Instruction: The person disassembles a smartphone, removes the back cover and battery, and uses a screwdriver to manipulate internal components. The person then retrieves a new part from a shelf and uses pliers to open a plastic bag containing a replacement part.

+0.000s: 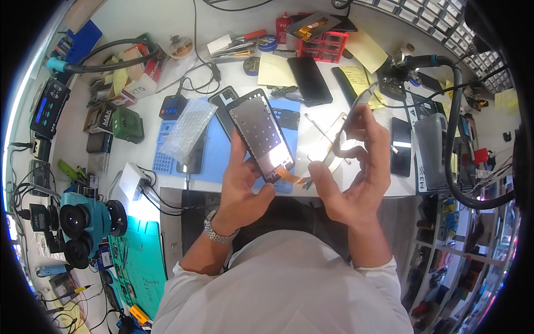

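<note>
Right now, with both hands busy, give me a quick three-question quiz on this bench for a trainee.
1. Which hand holds the dark-edged phone frame?

2. True or false: the metal-banded watch is on the left wrist.

3. What colour is the small drawer unit at the back of the bench?
A. Green
B. Red
C. White

Key:
1. The left hand.
2. True.
3. B.

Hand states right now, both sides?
Left hand: holding a dark phone frame.
Right hand: holding a thin panel, seen nearly edge-on.
</note>
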`<state>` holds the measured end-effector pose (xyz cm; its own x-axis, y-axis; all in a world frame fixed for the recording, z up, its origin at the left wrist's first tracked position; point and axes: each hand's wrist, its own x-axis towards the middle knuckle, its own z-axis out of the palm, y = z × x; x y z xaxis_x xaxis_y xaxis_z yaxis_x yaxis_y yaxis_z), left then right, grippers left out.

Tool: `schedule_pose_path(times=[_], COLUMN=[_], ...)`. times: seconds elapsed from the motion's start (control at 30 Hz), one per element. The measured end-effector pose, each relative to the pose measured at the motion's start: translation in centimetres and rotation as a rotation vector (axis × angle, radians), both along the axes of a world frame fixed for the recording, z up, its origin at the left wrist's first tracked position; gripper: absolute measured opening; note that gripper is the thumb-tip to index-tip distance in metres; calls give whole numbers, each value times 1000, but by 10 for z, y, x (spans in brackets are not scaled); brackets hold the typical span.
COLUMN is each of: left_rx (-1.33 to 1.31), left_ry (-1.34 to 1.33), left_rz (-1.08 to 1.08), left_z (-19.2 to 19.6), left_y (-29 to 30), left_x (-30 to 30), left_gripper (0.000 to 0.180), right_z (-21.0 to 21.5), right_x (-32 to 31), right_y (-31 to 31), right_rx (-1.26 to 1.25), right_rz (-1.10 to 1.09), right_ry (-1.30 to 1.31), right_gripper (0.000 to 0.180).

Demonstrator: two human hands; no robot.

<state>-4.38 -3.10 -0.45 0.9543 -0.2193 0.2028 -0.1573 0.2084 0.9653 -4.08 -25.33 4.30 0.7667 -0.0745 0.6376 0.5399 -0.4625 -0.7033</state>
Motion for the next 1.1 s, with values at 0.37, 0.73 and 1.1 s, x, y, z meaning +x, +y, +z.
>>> schedule_pose_path(times=[0.37, 0.73, 1.1], left_rx=[-71, -59, 149], left_ry=[-17, -1, -99], left_rz=[15, 1, -15], left_z=[-2, 12, 16], left_y=[1, -2, -2], left_x=[12, 8, 4], left_gripper=[118, 118, 116], right_z=[-9, -22, -22], right_x=[4, 15, 17], right_y=[3, 24, 27], right_rx=[108, 30, -23], right_rz=[-7, 108, 127], right_ry=[-40, 62, 115], right_gripper=[99, 100, 100])
